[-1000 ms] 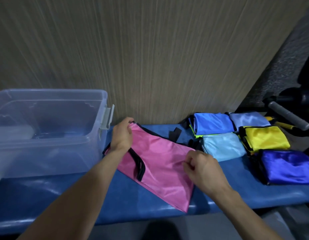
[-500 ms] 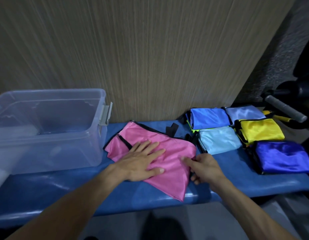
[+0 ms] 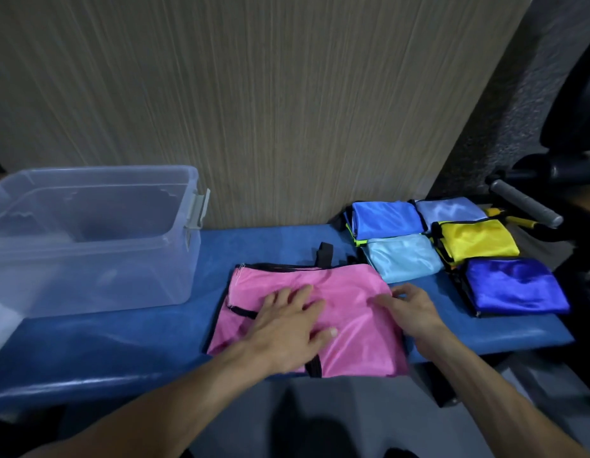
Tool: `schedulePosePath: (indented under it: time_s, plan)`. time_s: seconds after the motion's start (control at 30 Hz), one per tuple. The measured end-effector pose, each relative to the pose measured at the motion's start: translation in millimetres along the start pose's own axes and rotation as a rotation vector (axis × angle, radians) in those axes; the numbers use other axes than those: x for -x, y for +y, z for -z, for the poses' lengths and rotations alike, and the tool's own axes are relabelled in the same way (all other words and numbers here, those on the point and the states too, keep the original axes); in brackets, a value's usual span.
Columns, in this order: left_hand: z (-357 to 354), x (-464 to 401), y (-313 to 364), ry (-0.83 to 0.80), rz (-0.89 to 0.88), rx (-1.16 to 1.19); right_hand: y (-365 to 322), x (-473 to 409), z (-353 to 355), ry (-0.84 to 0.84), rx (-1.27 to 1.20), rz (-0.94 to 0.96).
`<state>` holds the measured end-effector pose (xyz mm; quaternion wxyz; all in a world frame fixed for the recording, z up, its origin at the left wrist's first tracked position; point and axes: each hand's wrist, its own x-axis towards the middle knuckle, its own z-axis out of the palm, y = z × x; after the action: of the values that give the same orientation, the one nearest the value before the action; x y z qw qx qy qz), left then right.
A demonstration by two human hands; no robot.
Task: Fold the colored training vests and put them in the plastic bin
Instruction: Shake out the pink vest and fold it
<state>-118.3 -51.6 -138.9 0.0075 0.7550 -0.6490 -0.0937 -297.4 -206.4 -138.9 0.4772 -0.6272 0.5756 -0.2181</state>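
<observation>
A pink vest (image 3: 353, 292) with black trim lies folded flat on the blue padded bench (image 3: 122, 352). My left hand (image 3: 287, 328) presses flat on its middle with fingers spread. My right hand (image 3: 409, 309) rests on the vest's right edge, fingers loosely bent. The clear plastic bin (image 3: 89, 239) stands on the bench to the left and looks empty. Several folded vests sit at the right: blue (image 3: 386, 219), pale lilac (image 3: 449, 209), light blue (image 3: 402, 257), yellow (image 3: 478, 239) and dark blue (image 3: 515, 285).
A wood-grain wall panel (image 3: 254, 94) rises right behind the bench. Dark exercise gear with a grey padded bar (image 3: 525, 203) and a yellow handle stands at the far right. The bench's front edge runs just below the pink vest.
The pink vest has been turned and folded into a squarer shape nearer the bench's front edge. My left hand stays flat on it; my right hand moved onto its right edge.
</observation>
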Motion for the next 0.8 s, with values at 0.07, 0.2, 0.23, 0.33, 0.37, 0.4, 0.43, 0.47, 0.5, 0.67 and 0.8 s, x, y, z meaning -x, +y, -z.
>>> schedulePosePath:
  time_s: [0.07,0.2,0.23,0.33,0.37,0.4,0.43,0.47,0.5,0.67,0.8]
  plan:
    - [4.8,-5.3,-12.7,0.155,0.001,-0.042,-0.1,3.4,1.7,-0.048,-0.006,0.004]
    - [-0.8,-13.6,-38.0,0.066,0.077,-0.038,-6.6,3.9,-0.4,-0.091,-0.081,-0.052]
    - [-3.4,-12.9,-41.1,0.041,0.089,-0.051,-7.9,1.5,-2.7,-0.094,-0.109,-0.080]
    - [-7.4,-12.5,-49.1,-0.004,0.097,-0.038,-12.4,-5.6,-11.1,-0.119,-0.180,-0.157]
    - [-6.0,-12.2,-52.0,-0.012,0.095,-0.030,-14.3,-8.2,-14.4,-0.132,-0.198,-0.157]
    - [-3.6,-11.5,-54.8,-0.016,0.093,-0.025,-15.4,-11.6,-18.3,-0.146,-0.207,-0.152]
    - [-1.2,-10.7,-57.1,-0.020,0.096,-0.019,-15.9,-14.5,-22.8,-0.147,-0.190,-0.140]
    - [1.2,-10.3,-58.6,-0.022,0.101,-0.004,-17.0,-15.2,-26.6,-0.140,-0.151,-0.122]
    - [2.8,-10.7,-59.8,-0.020,0.105,0.018,-18.0,-15.3,-30.5,-0.132,-0.117,-0.089]
    - [-1.2,-15.9,-53.1,-0.017,0.113,0.066,-19.5,-17.3,-44.1,0.053,0.051,0.216]
    - [-9.2,-16.1,-36.0,0.000,0.037,0.011,-13.4,-24.8,-49.4,0.194,0.201,0.379]
